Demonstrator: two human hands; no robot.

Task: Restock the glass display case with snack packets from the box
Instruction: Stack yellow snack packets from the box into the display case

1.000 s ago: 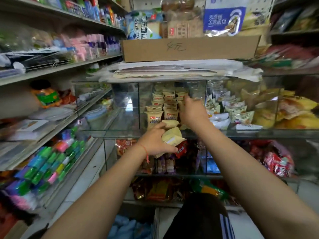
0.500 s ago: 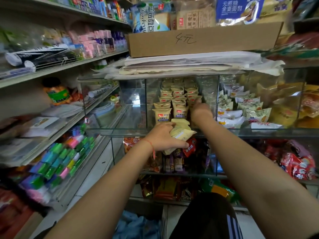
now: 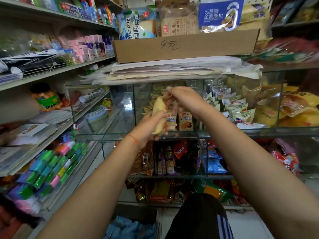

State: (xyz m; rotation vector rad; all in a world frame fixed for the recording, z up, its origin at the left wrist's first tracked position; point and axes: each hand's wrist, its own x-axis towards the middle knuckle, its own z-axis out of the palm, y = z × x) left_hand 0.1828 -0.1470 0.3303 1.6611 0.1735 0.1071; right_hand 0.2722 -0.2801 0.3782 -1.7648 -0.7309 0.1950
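Observation:
My left hand [image 3: 148,128] grips a bundle of pale yellow snack packets [image 3: 159,111], held upright in front of the glass display case [image 3: 120,133]. My right hand [image 3: 184,100] is outside the case, just above and right of the bundle, and its fingertips pinch the top end of a packet there; motion blur hides the exact grip. Behind both hands, rows of matching snack packets [image 3: 185,121] stand in the case's middle compartment. The left compartment [image 3: 103,109] is nearly bare.
A cardboard box [image 3: 184,47] marked 4元 sits on a stack of papers [image 3: 172,69] atop the case. The right compartments hold white [image 3: 236,107] and yellow bags [image 3: 293,107]. Shelves [image 3: 51,73] run along the left. Lower glass shelves hold more snacks [image 3: 172,159]. My knee [image 3: 200,218] is below.
My right hand came back out of the middle compartment to the bundle. My left hand lifted the bundle from the shelf edge up in front of the compartment.

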